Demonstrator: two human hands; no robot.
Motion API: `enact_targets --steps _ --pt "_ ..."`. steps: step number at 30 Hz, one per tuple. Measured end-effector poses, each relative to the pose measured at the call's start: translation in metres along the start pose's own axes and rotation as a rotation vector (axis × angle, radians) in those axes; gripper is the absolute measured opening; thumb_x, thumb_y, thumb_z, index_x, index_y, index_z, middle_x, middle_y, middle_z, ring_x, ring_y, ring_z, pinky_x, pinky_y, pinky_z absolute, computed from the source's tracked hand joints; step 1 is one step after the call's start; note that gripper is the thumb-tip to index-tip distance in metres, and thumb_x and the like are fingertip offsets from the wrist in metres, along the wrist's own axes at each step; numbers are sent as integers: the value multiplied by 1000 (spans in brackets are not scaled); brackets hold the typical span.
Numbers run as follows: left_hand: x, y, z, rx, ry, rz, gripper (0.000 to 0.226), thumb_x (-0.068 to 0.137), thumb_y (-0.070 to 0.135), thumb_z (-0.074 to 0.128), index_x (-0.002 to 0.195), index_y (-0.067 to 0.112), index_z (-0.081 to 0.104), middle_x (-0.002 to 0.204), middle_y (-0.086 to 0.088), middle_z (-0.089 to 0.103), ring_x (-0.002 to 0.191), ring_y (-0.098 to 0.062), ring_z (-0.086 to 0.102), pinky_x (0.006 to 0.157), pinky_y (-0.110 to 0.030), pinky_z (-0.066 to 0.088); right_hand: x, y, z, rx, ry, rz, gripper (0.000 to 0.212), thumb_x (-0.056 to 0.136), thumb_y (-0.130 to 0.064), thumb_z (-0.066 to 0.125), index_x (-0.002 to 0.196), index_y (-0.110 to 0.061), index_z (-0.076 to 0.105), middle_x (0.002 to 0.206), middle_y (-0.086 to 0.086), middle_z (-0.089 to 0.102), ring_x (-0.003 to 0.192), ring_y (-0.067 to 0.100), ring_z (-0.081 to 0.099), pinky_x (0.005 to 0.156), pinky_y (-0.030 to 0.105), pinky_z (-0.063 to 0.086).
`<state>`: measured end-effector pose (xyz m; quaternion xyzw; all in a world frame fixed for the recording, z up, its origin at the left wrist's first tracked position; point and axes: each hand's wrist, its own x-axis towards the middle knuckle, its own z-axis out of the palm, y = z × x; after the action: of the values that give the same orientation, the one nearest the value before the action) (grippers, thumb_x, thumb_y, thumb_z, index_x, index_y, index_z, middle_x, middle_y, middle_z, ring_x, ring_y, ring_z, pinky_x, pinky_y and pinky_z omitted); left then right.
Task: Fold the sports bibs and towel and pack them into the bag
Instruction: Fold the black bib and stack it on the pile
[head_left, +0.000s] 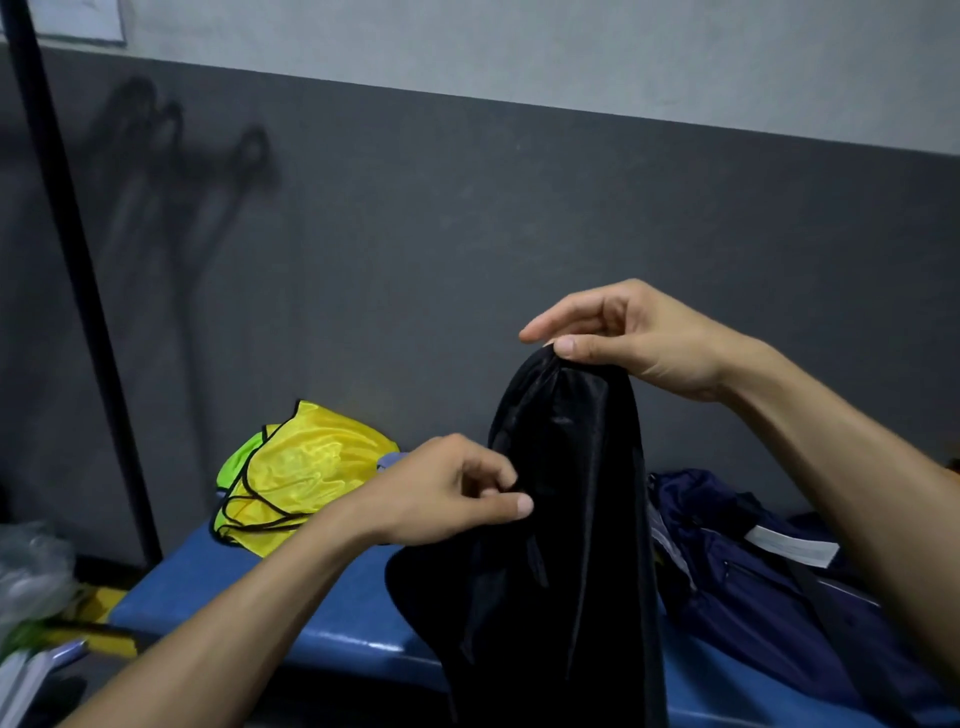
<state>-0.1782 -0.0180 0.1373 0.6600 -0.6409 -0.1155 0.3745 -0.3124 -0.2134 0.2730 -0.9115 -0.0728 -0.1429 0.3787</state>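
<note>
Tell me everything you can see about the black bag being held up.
The black bag is soft, slightly shiny fabric, hanging upright and limp in long folds over the blue bench. The right hand pinches its top edge; the left hand pinches its side lower down. A thin strap or cord dangles down its front. Whether its mouth is open cannot be told.

A blue padded bench (249, 597) stands against a wall (467, 234) painted dark grey below and pale above. Left of the bench a black pole (78, 270) rises from the floor, with shadows cast on the wall beside it.
</note>
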Motion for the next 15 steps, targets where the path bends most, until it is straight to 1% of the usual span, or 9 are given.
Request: enact_targets --steps 4,6,8,10,11,12,13,14,15 --pt "7 -11 9 110 112 -23 49 89 52 65 71 7 52 64 -7 50 61 -9 40 59 -37 37 -2 -8 -9 -95 78 -37 20 97 -3 64 114 -7 72 112 2 76 103 6 68 95 17 50" --pt "6 -22 14 219 278 -17 48 84 58 61 68 14 57 72 4 52 74 -9 47 68 -31 40 -3 -10 -12 -141 110 -57 18 97 -3 64 112 -7 73 108 3 77 98 5 68 92 16 50" --pt "5 -29 15 254 394 -23 42 79 63 59 68 23 60 102 14 55 104 -11 44 87 -19 35 -4 -11 -13 -152 118 -68 17 97 -4 65 111 -7 73 103 -1 77 95 3 67 89 15 50" --pt "10 -30 14 217 351 -53 38 77 63 60 70 25 63 139 18 47 132 -10 30 102 -20 25 -5 -13 -15 -144 115 -71 16 96 -4 65 110 -7 73 100 -3 77 94 3 67 88 15 50" --pt "13 -27 12 167 321 -60 35 78 59 64 72 25 67 148 19 43 140 -8 26 107 -23 24 -6 -14 -15 -144 114 -73 16 96 -4 66 110 -7 73 99 -3 77 93 4 67 88 15 51" --pt "15 -26 9 79 289 -45 31 82 52 68 76 22 72 147 18 47 142 -5 31 109 -25 26 -7 -14 -17 -143 118 -76 16 96 -5 66 109 -7 73 99 -2 77 93 4 67 88 16 51" --pt "16 -22 7 -42 246 -17 28 87 42 72 79 16 74 135 16 58 132 -3 45 106 -26 34 -9 -14 -19 -141 132 -80 15 96 -5 66 109 -7 73 100 -1 77 93 5 67 87 16 51" --pt "17 -19 6 -160 194 -1 27 92 33 72 78 9 73 112 12 67 110 -3 59 94 -29 43 -10 -13 -21 -139 157 -83 15 95 -5 66 109 -6 73 100 0 77 93 4 67 87 16 51" --pt "16 -15 5 -240 156 2 32 95 27 71 75 2 67 86 9 64 84 -4 58 76 -29 43 -12 -11 -24 -141 193 -83 15 95 -5 67 109 -5 73 100 -1 76 93 4 68 86 15 51"
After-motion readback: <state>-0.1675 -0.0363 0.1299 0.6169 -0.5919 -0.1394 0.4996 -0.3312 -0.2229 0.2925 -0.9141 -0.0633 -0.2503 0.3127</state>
